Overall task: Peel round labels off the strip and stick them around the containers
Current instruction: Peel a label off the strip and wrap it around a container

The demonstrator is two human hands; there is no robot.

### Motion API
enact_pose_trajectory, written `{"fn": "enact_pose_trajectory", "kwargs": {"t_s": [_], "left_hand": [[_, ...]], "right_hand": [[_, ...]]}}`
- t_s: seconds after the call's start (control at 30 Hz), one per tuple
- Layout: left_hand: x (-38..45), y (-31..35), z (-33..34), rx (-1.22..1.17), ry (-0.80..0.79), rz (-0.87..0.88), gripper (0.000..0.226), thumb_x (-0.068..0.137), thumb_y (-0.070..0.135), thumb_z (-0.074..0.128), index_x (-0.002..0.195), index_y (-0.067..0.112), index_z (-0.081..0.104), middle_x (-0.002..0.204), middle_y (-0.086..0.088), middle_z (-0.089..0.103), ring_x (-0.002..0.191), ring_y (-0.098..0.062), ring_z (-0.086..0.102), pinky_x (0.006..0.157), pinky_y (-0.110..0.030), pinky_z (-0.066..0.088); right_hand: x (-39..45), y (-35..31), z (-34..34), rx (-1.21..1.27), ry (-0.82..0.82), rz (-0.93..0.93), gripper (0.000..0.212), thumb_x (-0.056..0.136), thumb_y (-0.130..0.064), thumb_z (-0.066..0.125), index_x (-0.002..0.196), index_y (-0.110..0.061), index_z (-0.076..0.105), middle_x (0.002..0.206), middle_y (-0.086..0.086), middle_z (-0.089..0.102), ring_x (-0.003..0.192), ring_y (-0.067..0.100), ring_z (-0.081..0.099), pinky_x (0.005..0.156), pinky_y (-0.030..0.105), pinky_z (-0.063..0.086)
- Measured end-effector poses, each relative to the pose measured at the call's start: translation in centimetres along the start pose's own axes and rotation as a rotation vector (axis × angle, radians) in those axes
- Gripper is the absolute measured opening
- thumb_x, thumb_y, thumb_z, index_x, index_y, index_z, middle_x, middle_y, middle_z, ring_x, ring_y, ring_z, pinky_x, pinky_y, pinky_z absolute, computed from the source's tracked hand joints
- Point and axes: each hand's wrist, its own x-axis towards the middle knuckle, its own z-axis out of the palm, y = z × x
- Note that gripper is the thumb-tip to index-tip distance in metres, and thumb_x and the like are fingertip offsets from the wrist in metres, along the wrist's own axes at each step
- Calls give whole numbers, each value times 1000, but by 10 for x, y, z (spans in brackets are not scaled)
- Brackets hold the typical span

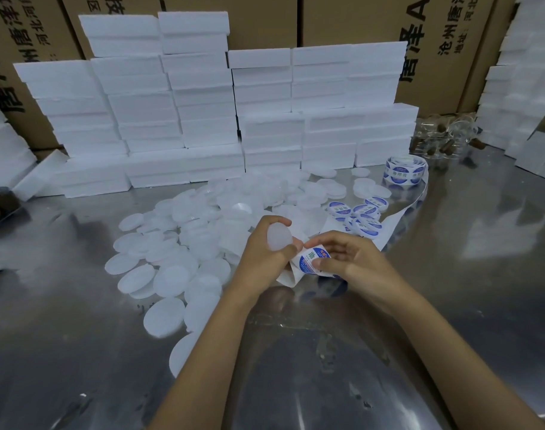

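While your left hand (pixel 266 252) grips a round translucent white container (pixel 279 237), fingers curled around its rim, your right hand (pixel 348 259) pinches a blue-and-white round label (pixel 311 259) between thumb and fingertips, just right of that container. The label sits at the end of the white backing strip (pixel 398 217), which folds beneath your hands and runs away from the held container, to the right and back, to the label roll (pixel 406 170) standing on the steel table (pixel 451 290).

Between the held container and the roll lies a small cluster of labelled containers (pixel 362 215), blue faces up. Left of and behind the held container spreads a loose heap of unlabelled containers (pixel 184 240), many overlapping, the nearest lying beside your left forearm.

Behind the held container, at the back of the table, stands a wall of stacked white foam boxes (pixel 209 103), and behind that, brown cardboard cartons (pixel 445 41) printed with dark characters. Far right of the roll is a group of clear glass items (pixel 445 138) with brown parts, too blurred to identify.

Whether the label is already free of the strip cannot be told.
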Motion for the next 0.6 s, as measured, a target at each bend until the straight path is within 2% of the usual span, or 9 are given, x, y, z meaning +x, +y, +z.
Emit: {"fn": "enact_pose_trajectory", "kwargs": {"t_s": [0.07,0.1,0.17,0.27,0.3,0.4,0.47,0.6], "left_hand": [[0,-1,-1,9,7,-1,38,88,10,73,118,25,55,98,18,59,75,20,60,52,-6,45],[1,-1,-1,13,13,-6,38,88,10,73,119,24,55,99,17,59,75,18,60,52,-6,45],[2,-1,-1,26,27,-18,41,88,10,74,121,24,55,103,11,60,80,7,63,51,-6,45],[3,-1,-1,71,42,-33,46,86,10,75,125,24,53,118,3,58,86,-4,60,51,-5,45],[4,-1,-1,78,44,-37,48,86,10,75,125,24,52,120,1,58,87,-6,60,51,-5,46],[4,-4,-1,74,48,-46,46,86,11,76,123,25,52,109,6,62,96,-13,63,53,-5,47],[4,-7,0,82,44,-59,44,87,13,76,118,28,49,97,15,63,98,-13,65,55,-6,47],[8,-9,2,115,58,-71,45,87,19,77,113,35,45,106,12,63,100,-11,61,60,-6,43]], "right_hand": [[0,-1,2,-33,18,-22,25,84,2,73,104,-14,74,103,1,75,99,19,71,87,29,57],[0,-2,3,-44,27,-29,25,84,2,73,103,-13,74,102,1,75,99,19,71,87,29,57],[0,-3,5,-69,45,-35,24,84,2,73,103,-14,75,99,-1,76,94,18,71,82,26,57],[-1,-4,6,-128,71,-27,25,85,-2,73,102,-20,76,90,-7,75,73,9,70,59,13,51],[-1,-4,6,-152,82,-33,25,85,-3,73,101,-22,77,92,-7,74,71,10,69,56,12,49],[-1,-5,7,-202,98,-90,28,83,-3,74,96,-27,78,102,-4,68,85,14,66,72,19,51],[-2,-6,8,-204,89,-113,30,83,-3,75,90,-32,79,98,-10,65,91,12,65,80,23,52],[-2,-9,8,-237,66,-111,27,83,-5,75,80,-32,76,99,-12,59,100,12,61,85,28,49]]}}
